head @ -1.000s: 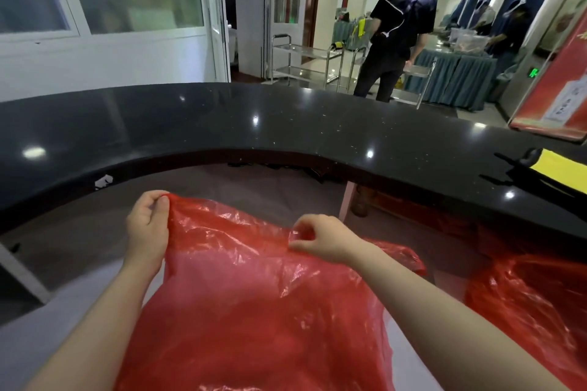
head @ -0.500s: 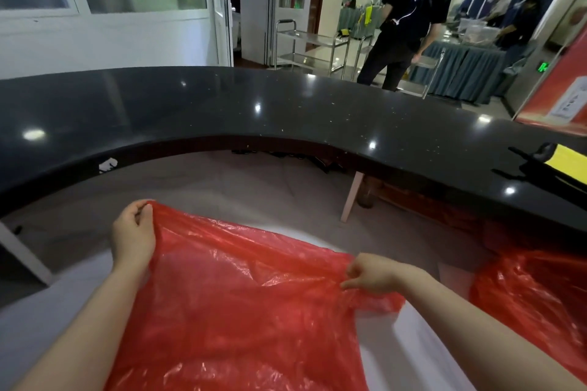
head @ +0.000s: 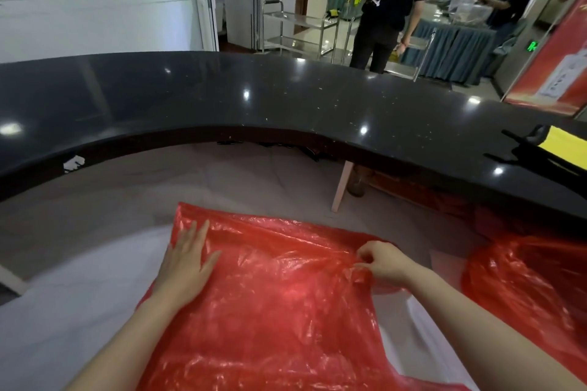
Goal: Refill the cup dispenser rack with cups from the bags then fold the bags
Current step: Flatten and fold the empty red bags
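Note:
A red plastic bag lies spread flat on the white lower work surface in front of me. My left hand rests palm down, fingers spread, on the bag near its far left corner. My right hand pinches the bag's far right edge between thumb and fingers. A second red bag, bulging and crumpled, sits at the right. No cups or dispenser rack are in view.
A curved black counter arcs around the far side of the work surface. A black and yellow object lies on it at the right. Beyond it a person stands beside a metal trolley.
The bag has been lowered from mid-air and laid flat on the surface. My left hand let go of its corner and now presses flat. My right hand moved right along the edge.

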### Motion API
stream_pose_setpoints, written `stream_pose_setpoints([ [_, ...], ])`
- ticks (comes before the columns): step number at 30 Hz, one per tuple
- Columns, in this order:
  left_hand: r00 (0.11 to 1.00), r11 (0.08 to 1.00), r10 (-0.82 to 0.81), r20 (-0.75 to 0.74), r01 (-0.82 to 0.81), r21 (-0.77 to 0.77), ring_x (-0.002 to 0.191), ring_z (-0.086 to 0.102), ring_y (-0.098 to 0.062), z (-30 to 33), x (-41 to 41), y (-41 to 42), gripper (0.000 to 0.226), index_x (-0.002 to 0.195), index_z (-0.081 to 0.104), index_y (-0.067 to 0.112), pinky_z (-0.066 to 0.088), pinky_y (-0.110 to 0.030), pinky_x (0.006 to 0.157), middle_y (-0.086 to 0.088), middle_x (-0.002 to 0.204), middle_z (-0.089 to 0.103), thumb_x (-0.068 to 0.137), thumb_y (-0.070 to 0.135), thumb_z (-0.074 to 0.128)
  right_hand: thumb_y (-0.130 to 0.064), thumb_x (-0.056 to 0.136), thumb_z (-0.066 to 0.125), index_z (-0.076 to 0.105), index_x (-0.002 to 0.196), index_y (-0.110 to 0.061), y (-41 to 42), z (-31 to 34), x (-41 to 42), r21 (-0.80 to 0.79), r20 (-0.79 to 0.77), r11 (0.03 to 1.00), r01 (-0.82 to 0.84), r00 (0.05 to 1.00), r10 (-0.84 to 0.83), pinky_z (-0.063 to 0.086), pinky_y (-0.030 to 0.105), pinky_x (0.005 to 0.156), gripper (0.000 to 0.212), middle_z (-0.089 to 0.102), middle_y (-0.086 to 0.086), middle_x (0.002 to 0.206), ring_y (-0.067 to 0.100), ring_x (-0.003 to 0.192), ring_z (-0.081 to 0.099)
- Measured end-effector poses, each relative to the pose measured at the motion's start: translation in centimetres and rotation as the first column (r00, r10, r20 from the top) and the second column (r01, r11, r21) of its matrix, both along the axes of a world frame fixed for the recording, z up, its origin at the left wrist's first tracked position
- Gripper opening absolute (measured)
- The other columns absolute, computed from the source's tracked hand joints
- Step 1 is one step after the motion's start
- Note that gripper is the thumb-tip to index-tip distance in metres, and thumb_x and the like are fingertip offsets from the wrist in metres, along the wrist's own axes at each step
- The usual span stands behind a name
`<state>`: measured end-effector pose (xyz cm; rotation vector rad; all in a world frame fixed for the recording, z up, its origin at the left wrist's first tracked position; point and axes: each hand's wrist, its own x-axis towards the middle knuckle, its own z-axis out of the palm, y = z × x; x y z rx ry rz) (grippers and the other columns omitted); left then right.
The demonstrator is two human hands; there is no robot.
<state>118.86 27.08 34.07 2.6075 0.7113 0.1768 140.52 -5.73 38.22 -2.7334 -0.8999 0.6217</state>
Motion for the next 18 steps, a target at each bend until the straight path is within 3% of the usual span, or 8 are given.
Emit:
stream_pose_setpoints([
  [3,0.982,0.994,-0.037,-0.187,0.055,0.092,0.146,-0.014,-0.016,-1.9,-0.8,0.5,0.084,0.143,-0.026,0.026,-0.003,-0.042,0.119,0.0,0.156,-0.022,0.088,0.07,0.019,-0.038,0.092,0.057,0.06,0.079,-0.027,-0.5,-0.5,0.7,0.051,0.108,0.995,0.086,0.99,-0.091,0.045,0.031,0.07,0.017,0.066,-0.004,0.084,0.019,0.082,0.061],
  [6,0.966,0.979,-0.079,-0.246,0.121,0.161,0.142,-0.025,-0.017,-2.5,-0.8,1.1,0.092,0.142,-0.028,0.028,-0.009,-0.041,0.116,0.002,0.148,-0.034,0.069,0.079,-0.003,-0.045,0.094,0.053,0.065,0.085,-0.024,-0.8,-0.8,1.4,0.072,0.191,0.986,0.151,0.968,-0.162,0.045,0.033,0.068,0.026,0.069,0.001,0.086,0.023,0.084,0.064],
  [13,0.94,0.969,-0.104,-0.324,0.169,0.179,0.14,-0.029,-0.022,-2.6,-1.0,3.8,0.095,0.143,-0.026,0.03,-0.01,-0.043,0.117,-0.001,0.151,-0.031,0.066,0.081,-0.004,-0.05,0.097,0.041,0.067,0.108,-0.026,-2.8,-2.7,1.7,-0.091,0.285,0.974,0.208,0.942,-0.175,0.049,0.036,0.078,0.037,0.071,0.008,0.107,0.031,0.099,0.064],
  [16,0.94,0.975,-0.105,-0.325,0.162,0.153,0.142,-0.025,-0.025,-2.4,-1.0,3.5,0.091,0.142,-0.026,0.037,-0.01,-0.045,0.116,0.001,0.149,-0.033,0.069,0.083,0.001,-0.048,0.098,0.039,0.065,0.104,-0.021,-2.5,-2.8,1.4,-0.032,0.312,0.969,0.246,0.923,-0.224,0.05,0.039,0.078,0.038,0.071,0.012,0.104,0.035,0.097,0.065],
  [18,0.956,0.98,-0.078,-0.283,0.126,0.157,0.143,-0.022,-0.027,-2.2,-0.7,3.1,0.084,0.141,-0.026,0.041,-0.011,-0.047,0.115,0.002,0.149,-0.033,0.077,0.084,0.009,-0.046,0.096,0.043,0.064,0.097,-0.018,-2.1,-2.8,0.9,0.041,0.427,0.965,0.258,0.869,-0.25,0.048,0.041,0.079,0.035,0.069,0.013,0.1,0.035,0.095,0.063],
])
